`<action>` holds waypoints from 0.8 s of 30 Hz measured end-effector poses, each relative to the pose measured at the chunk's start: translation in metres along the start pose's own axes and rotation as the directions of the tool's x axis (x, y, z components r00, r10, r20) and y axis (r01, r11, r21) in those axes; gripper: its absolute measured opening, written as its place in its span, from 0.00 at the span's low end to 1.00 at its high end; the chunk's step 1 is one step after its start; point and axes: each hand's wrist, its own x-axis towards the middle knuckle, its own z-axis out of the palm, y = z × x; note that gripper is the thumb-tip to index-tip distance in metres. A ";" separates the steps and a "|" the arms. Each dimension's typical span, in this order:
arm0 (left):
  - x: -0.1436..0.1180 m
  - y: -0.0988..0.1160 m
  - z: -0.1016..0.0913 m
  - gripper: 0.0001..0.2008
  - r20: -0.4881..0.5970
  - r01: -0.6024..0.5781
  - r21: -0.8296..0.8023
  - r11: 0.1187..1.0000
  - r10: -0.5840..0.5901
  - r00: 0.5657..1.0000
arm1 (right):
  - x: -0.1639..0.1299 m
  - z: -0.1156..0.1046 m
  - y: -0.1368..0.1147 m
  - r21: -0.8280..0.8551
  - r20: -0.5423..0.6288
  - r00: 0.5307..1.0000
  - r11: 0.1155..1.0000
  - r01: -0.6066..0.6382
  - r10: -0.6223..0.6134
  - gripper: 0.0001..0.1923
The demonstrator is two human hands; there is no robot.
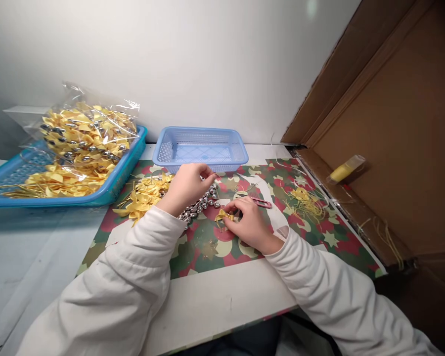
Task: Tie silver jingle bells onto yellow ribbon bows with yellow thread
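Note:
My right hand (pixel 250 223) pinches a small yellow ribbon bow (pixel 222 216) between thumb and fingers, just above the patterned sheet. Raised over the silver bells is my left hand (pixel 190 185), its thumb and fingertips pressed together; whatever they grip is too small or hidden to make out. A pile of small round silver bells (pixel 195 210) lies under and beside the left hand, partly covered by it. Left of that wrist sits a heap of yellow ribbon bows (pixel 146 195). Beyond my right fingers lies a pink thread snipper (pixel 260 202), partly hidden by the hand.
A light blue basket (pixel 200 162) stands at the back. On the left, a larger blue basket (pixel 131 165) bears a clear bag (pixel 89 123) of yellow bows with bells. Yellow thread scraps (pixel 306 205) lie to the right, by a cardboard wall (pixel 393 123) with a yellow tube (pixel 346 169).

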 end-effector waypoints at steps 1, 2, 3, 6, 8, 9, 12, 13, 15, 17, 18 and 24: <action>0.000 0.001 0.000 0.11 0.006 0.002 -0.015 1.000 -0.002 1.000 | 0.000 0.000 0.000 -0.002 0.001 1.000 1.000 0.002 -0.002 0.06; 0.000 0.002 -0.001 0.11 0.012 0.003 -0.035 0.999 -0.002 1.000 | 0.000 0.000 0.000 -0.002 0.001 1.000 1.000 0.003 -0.003 0.05; 0.000 0.002 -0.001 0.11 0.019 0.003 -0.057 0.998 -0.002 1.000 | 0.000 0.000 0.000 -0.003 0.003 1.000 1.000 0.003 -0.003 0.05; 0.000 0.005 -0.002 0.13 0.035 0.003 -0.129 0.992 0.001 0.999 | 0.000 0.000 0.000 -0.009 0.014 1.000 1.000 -0.001 0.001 0.05; -0.001 0.007 -0.001 0.14 0.048 0.009 -0.193 0.981 0.001 0.999 | 0.001 -0.001 -0.001 -0.011 0.021 1.000 1.000 -0.006 0.006 0.06; -0.001 0.008 -0.001 0.14 0.056 0.014 -0.233 0.972 0.000 0.998 | 0.001 -0.001 -0.001 -0.011 0.023 1.000 1.000 -0.010 0.010 0.06; -0.002 0.012 -0.001 0.13 0.095 0.039 -0.355 0.934 -0.006 0.995 | 0.000 -0.001 -0.002 -0.013 0.027 0.999 1.000 -0.024 0.024 0.07; -0.003 0.014 -0.001 0.12 0.110 0.048 -0.386 0.921 -0.006 0.994 | 0.000 -0.001 -0.002 -0.015 0.026 0.999 1.000 -0.026 0.027 0.07; -0.005 0.019 -0.002 0.11 0.141 0.066 -0.442 0.894 -0.003 0.990 | 0.000 -0.002 -0.003 -0.020 0.027 0.999 0.999 -0.026 0.026 0.07; -0.007 0.024 -0.004 0.11 0.179 0.091 -0.502 0.860 0.000 0.984 | 0.000 -0.003 -0.003 -0.017 0.027 0.999 1.000 -0.026 0.026 0.06; -0.008 0.026 -0.005 0.11 0.207 0.111 -0.533 0.839 0.001 0.978 | 0.000 -0.003 -0.004 -0.012 0.027 0.999 1.000 -0.027 0.027 0.06; -0.013 0.034 -0.007 0.11 0.367 0.235 -0.696 0.678 0.055 0.929 | 0.002 -0.007 -0.005 0.046 -0.002 1.000 0.999 -0.010 0.010 0.05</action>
